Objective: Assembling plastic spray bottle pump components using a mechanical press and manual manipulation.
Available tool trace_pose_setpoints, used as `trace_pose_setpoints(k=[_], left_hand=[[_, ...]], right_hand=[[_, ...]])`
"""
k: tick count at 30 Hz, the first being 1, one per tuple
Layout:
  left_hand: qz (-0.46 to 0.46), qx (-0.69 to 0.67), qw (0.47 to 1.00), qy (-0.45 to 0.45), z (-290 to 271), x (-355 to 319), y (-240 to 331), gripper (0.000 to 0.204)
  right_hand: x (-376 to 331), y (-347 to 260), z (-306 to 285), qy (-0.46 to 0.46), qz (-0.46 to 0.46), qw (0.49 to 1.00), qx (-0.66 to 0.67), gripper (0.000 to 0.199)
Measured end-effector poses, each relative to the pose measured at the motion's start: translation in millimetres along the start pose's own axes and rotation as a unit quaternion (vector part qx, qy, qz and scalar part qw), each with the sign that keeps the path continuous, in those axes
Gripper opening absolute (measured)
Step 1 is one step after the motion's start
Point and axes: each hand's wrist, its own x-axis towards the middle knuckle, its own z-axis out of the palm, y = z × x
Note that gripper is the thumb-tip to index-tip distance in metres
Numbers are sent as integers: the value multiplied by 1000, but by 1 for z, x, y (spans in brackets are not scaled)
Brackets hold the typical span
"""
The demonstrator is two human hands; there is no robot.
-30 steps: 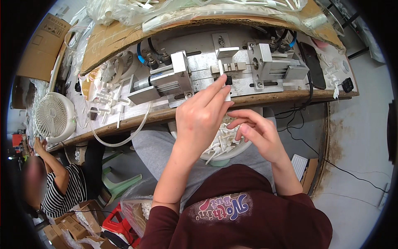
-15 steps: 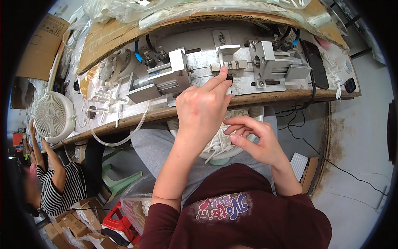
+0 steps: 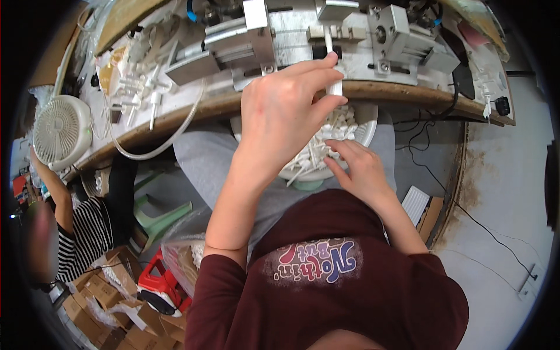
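Pale grey floor (image 3: 501, 181) — green plastic stool (image 3: 174, 214)

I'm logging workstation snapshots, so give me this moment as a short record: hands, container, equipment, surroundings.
Left hand: fingertips at a slim white plastic piece; grip unclear
Right hand: thumb and fingers apart, at the small white plastic parts; contact unclear
Container: round white plastic basket, holding those parts
Equipment: silver metal fixture on a wood-edged bench
Bench left: round white plastic fan; curved clear tube
Nearby: person in black-and-white striped top, far left
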Motion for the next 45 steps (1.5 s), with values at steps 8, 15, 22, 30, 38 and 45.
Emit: trace_pose_setpoints(k=[8, 15, 22, 30, 38, 45], left_hand=[[-120, -59, 970, -202, 25, -111, -47, 28], [-197, 175, 950, -171, 36, -151, -84, 25], [-169, 306, 908, -229, 57, -171, -108, 18], [-145, 295, 917, -226, 60, -177, -116, 14], [-208, 207, 916, -275, 59, -171, -109, 16], [-274, 183, 909, -256, 57, -161, -100, 18]], right_hand=[[-26, 41, 67, -198, -14, 980, -11, 25], [-19, 43, 102, -222, -25, 972, -68, 37], [2, 42, 114, -172, 7, 985, -22, 50], [46, 57, 114, -174, 0, 985, 12, 44], [6, 41, 98, -124, -47, 991, -12, 49], [-23, 38, 92, -140, -171, 974, -44, 35]])
